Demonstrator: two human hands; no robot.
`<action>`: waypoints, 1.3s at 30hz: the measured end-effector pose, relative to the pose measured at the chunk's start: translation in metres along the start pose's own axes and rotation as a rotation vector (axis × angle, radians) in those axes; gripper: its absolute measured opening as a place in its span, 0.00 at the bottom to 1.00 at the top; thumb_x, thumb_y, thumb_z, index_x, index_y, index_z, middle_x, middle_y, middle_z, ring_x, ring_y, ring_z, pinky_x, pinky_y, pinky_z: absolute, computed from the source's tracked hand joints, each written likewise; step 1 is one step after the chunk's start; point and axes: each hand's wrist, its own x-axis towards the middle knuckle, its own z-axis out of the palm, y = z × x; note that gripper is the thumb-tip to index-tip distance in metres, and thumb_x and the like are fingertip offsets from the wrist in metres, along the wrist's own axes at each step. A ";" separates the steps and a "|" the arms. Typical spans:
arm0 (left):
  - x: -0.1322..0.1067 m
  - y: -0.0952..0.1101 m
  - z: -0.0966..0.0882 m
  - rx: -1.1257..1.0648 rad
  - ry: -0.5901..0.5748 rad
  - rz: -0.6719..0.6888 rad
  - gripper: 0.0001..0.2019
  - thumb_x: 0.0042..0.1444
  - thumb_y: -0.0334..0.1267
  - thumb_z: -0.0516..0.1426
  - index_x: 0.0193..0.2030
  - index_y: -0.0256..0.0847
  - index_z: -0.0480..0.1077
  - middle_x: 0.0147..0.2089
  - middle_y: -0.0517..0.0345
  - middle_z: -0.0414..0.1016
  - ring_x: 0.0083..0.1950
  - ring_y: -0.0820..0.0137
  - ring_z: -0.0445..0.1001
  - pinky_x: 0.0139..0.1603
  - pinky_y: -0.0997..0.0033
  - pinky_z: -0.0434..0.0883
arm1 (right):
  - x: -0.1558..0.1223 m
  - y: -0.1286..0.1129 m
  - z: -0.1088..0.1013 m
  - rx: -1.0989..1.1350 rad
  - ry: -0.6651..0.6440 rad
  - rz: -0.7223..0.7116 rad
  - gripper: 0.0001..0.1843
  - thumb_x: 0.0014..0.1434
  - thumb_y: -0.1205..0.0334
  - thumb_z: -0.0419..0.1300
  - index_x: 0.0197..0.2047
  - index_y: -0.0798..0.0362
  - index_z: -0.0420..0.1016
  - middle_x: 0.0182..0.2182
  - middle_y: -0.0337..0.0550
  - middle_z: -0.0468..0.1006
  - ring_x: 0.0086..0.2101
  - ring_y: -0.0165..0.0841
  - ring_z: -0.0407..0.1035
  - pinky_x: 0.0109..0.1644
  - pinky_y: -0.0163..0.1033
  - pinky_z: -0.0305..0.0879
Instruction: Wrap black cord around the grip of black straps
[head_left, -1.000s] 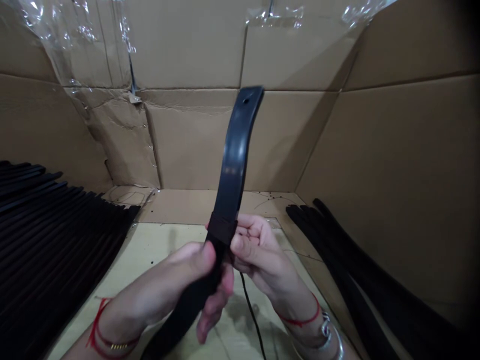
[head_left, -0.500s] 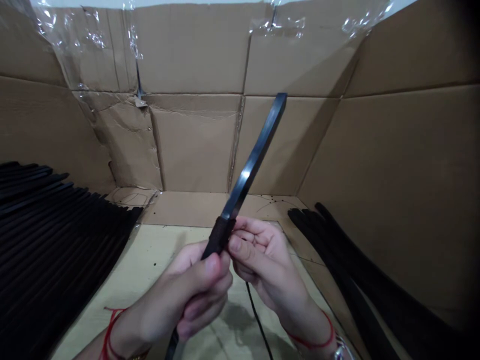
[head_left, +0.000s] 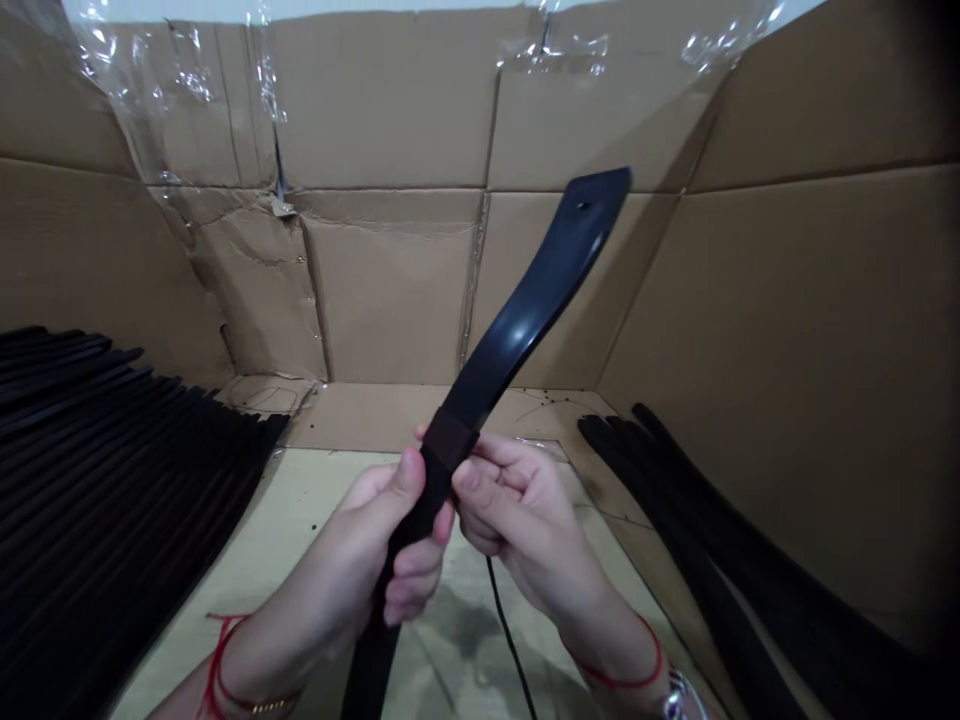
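A long black strap (head_left: 525, 305) with a small hole near its far end rises up and to the right from between my hands. A dark loop band (head_left: 448, 440) sits around it just above my fingers. My left hand (head_left: 375, 565) is wrapped round the strap below the band, thumb on top. My right hand (head_left: 517, 520) is closed beside it, fingertips pinching the band and the strap's right edge.
Cardboard walls (head_left: 390, 280) patched with clear tape enclose the work surface (head_left: 300, 520). A large stack of black straps (head_left: 97, 450) lies at the left, and a smaller pile of black straps (head_left: 720, 560) at the right. A thin black cord (head_left: 506, 630) runs under my hands.
The strap has turned from edge-on to showing its flat face, and its far end has swung further right. Both hands stay closed on it near the band.
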 end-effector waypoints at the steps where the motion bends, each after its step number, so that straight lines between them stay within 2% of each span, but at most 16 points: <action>1: 0.000 0.002 -0.003 -0.073 -0.089 -0.115 0.26 0.60 0.61 0.52 0.28 0.37 0.63 0.15 0.70 0.51 0.13 0.83 0.46 0.10 0.86 0.51 | 0.000 0.000 0.000 0.008 -0.027 0.021 0.18 0.55 0.55 0.67 0.45 0.58 0.78 0.15 0.27 0.55 0.14 0.18 0.39 0.16 0.28 0.35; 4: 0.002 0.004 -0.010 -0.172 -0.322 -0.298 0.26 0.61 0.61 0.49 0.27 0.38 0.61 0.14 0.70 0.49 0.11 0.81 0.45 0.08 0.84 0.51 | -0.001 0.000 0.000 -0.055 0.016 -0.010 0.16 0.54 0.56 0.68 0.43 0.57 0.79 0.14 0.28 0.57 0.14 0.18 0.41 0.15 0.29 0.36; 6: 0.005 0.003 -0.011 -0.083 -0.333 -0.266 0.29 0.60 0.66 0.44 0.30 0.38 0.63 0.15 0.67 0.53 0.13 0.79 0.51 0.10 0.82 0.55 | 0.001 0.000 0.002 -0.138 0.107 -0.056 0.14 0.54 0.56 0.68 0.39 0.57 0.81 0.15 0.33 0.63 0.14 0.21 0.48 0.15 0.29 0.44; 9: 0.004 -0.001 -0.004 0.281 -0.067 -0.013 0.27 0.59 0.64 0.51 0.39 0.37 0.64 0.23 0.64 0.60 0.21 0.79 0.57 0.19 0.83 0.59 | 0.003 -0.001 0.005 -0.199 0.231 -0.106 0.11 0.51 0.57 0.70 0.34 0.55 0.81 0.19 0.38 0.69 0.20 0.27 0.62 0.21 0.32 0.59; 11: 0.001 -0.001 0.002 0.469 0.098 0.154 0.20 0.61 0.56 0.55 0.41 0.37 0.63 0.25 0.66 0.57 0.24 0.80 0.54 0.21 0.85 0.54 | 0.005 -0.002 0.005 -0.206 0.248 -0.122 0.10 0.49 0.58 0.71 0.31 0.54 0.80 0.18 0.37 0.66 0.22 0.28 0.63 0.23 0.33 0.61; 13: -0.003 0.002 0.004 0.477 0.107 0.154 0.19 0.63 0.54 0.54 0.39 0.37 0.61 0.25 0.67 0.52 0.23 0.81 0.49 0.20 0.84 0.49 | 0.005 -0.003 0.003 -0.221 0.226 -0.109 0.09 0.50 0.58 0.71 0.28 0.54 0.79 0.15 0.34 0.60 0.20 0.27 0.59 0.20 0.32 0.56; 16: -0.008 0.011 0.003 0.328 -0.029 0.016 0.20 0.64 0.56 0.50 0.38 0.37 0.59 0.25 0.68 0.50 0.22 0.82 0.45 0.18 0.85 0.45 | 0.004 -0.004 -0.001 -0.190 0.202 -0.101 0.08 0.52 0.59 0.69 0.31 0.55 0.79 0.14 0.30 0.54 0.16 0.23 0.47 0.16 0.30 0.44; 19: -0.010 0.015 -0.001 0.206 -0.115 -0.025 0.19 0.66 0.55 0.48 0.38 0.38 0.59 0.25 0.68 0.50 0.21 0.83 0.43 0.17 0.87 0.45 | 0.002 -0.003 -0.003 -0.112 0.159 -0.119 0.07 0.54 0.61 0.68 0.35 0.55 0.79 0.15 0.29 0.55 0.15 0.19 0.41 0.16 0.30 0.36; 22: -0.009 0.009 -0.003 0.058 -0.245 -0.010 0.19 0.66 0.55 0.48 0.37 0.39 0.60 0.24 0.68 0.49 0.19 0.84 0.43 0.16 0.89 0.48 | -0.001 -0.003 -0.003 -0.049 0.099 -0.142 0.07 0.56 0.61 0.67 0.37 0.55 0.79 0.15 0.29 0.57 0.15 0.19 0.41 0.16 0.29 0.35; 26: -0.008 -0.007 -0.009 -0.281 -0.580 -0.109 0.22 0.66 0.58 0.44 0.34 0.39 0.59 0.18 0.69 0.50 0.12 0.83 0.43 0.10 0.87 0.50 | -0.002 -0.006 -0.006 0.034 -0.072 -0.059 0.11 0.55 0.60 0.67 0.41 0.55 0.80 0.17 0.30 0.59 0.15 0.18 0.43 0.16 0.28 0.35; 29: -0.005 -0.014 -0.012 -0.384 -0.664 -0.201 0.27 0.64 0.62 0.40 0.32 0.39 0.60 0.15 0.67 0.52 0.10 0.80 0.48 0.08 0.83 0.54 | 0.001 -0.007 -0.011 0.080 -0.213 0.023 0.15 0.55 0.58 0.67 0.44 0.56 0.80 0.17 0.30 0.60 0.15 0.17 0.41 0.15 0.28 0.34; 31: -0.001 -0.014 -0.010 -0.195 -0.542 -0.225 0.29 0.62 0.65 0.42 0.31 0.38 0.62 0.17 0.63 0.57 0.13 0.78 0.56 0.12 0.81 0.59 | 0.004 -0.007 -0.014 0.054 -0.193 0.016 0.16 0.55 0.56 0.67 0.43 0.58 0.80 0.17 0.31 0.62 0.14 0.17 0.41 0.15 0.28 0.34; 32: 0.002 -0.013 -0.008 -0.043 -0.418 -0.180 0.29 0.62 0.64 0.44 0.31 0.37 0.62 0.19 0.61 0.61 0.16 0.77 0.61 0.15 0.80 0.62 | 0.006 -0.007 -0.014 0.018 -0.146 0.003 0.16 0.53 0.56 0.68 0.42 0.59 0.80 0.17 0.32 0.63 0.14 0.17 0.43 0.15 0.28 0.36; 34: 0.005 -0.009 -0.001 0.274 -0.098 0.018 0.24 0.61 0.59 0.52 0.34 0.36 0.64 0.24 0.60 0.64 0.21 0.77 0.64 0.21 0.81 0.64 | 0.007 -0.005 -0.013 -0.060 -0.016 -0.021 0.18 0.50 0.58 0.71 0.42 0.60 0.80 0.18 0.34 0.65 0.16 0.20 0.50 0.16 0.29 0.42; 36: 0.007 -0.008 0.005 0.466 0.150 0.234 0.18 0.59 0.52 0.59 0.38 0.36 0.65 0.24 0.64 0.61 0.22 0.81 0.58 0.22 0.85 0.58 | 0.006 -0.004 -0.010 -0.095 0.083 -0.032 0.20 0.47 0.60 0.73 0.43 0.60 0.79 0.20 0.35 0.67 0.18 0.21 0.53 0.17 0.29 0.45; 39: 0.006 -0.008 0.010 0.405 0.148 0.251 0.19 0.58 0.53 0.59 0.37 0.37 0.63 0.22 0.70 0.49 0.20 0.82 0.44 0.18 0.85 0.48 | 0.004 -0.003 -0.006 -0.066 0.079 -0.019 0.18 0.49 0.60 0.71 0.43 0.59 0.79 0.18 0.32 0.63 0.16 0.19 0.45 0.16 0.28 0.39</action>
